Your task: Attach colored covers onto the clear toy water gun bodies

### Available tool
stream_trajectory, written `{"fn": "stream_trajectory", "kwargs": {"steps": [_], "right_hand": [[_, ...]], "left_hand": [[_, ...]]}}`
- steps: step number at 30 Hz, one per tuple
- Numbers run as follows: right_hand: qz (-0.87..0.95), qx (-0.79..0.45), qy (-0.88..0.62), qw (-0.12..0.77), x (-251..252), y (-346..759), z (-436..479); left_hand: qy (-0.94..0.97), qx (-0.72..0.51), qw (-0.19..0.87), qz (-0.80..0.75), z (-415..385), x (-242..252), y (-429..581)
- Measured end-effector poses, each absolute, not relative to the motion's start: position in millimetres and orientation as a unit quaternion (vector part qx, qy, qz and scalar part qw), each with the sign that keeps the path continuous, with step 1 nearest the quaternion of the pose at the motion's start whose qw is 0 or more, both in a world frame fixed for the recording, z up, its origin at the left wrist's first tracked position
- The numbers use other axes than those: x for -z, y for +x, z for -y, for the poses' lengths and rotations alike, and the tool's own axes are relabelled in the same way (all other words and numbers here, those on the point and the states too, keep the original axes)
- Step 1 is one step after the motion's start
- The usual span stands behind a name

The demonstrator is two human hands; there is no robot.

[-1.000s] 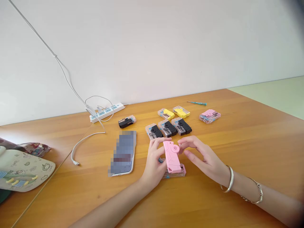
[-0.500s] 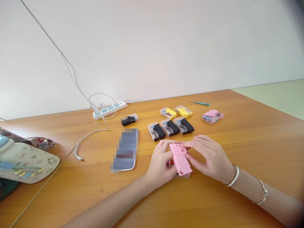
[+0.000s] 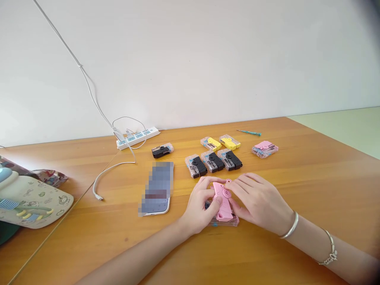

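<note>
Near the front of the table is a pink plastic cover point(image 3: 222, 208) with a round dial, lying tilted over a clear plastic case point(image 3: 230, 223). My left hand point(image 3: 198, 208) grips the cover from the left, its thumb on the cover's face and its fingers around the far end. On the other side, my right hand point(image 3: 261, 200) has its fingers bent against the cover by the dial, with the thumb along its right edge. A small pink ring shows at the far end. Whether cover and case are joined cannot be seen under the fingers.
Beyond my hands lie several similar clear cases with black covers point(image 3: 213, 161), yellow covers point(image 3: 230, 142) and a pink cover point(image 3: 265, 148). A screwdriver point(image 3: 249, 132) lies farther back. A phone point(image 3: 157, 188), charging cable point(image 3: 114, 164), power strip point(image 3: 138, 137) and patterned bottle point(image 3: 38, 202) are leftward.
The pink cover has come down and lies flatter over the clear case, more of which shows now. My left thumb has moved onto the cover's face, and my right fingers are closer around the dial.
</note>
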State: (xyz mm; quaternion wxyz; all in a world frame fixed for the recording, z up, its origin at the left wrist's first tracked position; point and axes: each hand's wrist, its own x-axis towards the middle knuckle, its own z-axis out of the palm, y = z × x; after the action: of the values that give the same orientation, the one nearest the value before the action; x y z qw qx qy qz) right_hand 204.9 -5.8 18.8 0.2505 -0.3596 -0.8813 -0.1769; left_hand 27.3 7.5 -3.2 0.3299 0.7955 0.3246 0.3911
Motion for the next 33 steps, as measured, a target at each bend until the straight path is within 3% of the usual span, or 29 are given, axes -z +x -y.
{"fn": "stream_trajectory", "kwargs": {"steps": [10,33], "right_hand": [[0.886,0.279,-0.330,0.167,-18,192,0],[0.912,0.275,-0.276,0.127,-15,193,-25]], "left_hand": [[0.763,-0.387,0.380,-0.353,-14,8,27],[0.666,-0.386,0.487,-0.414,-18,9,27]]}}
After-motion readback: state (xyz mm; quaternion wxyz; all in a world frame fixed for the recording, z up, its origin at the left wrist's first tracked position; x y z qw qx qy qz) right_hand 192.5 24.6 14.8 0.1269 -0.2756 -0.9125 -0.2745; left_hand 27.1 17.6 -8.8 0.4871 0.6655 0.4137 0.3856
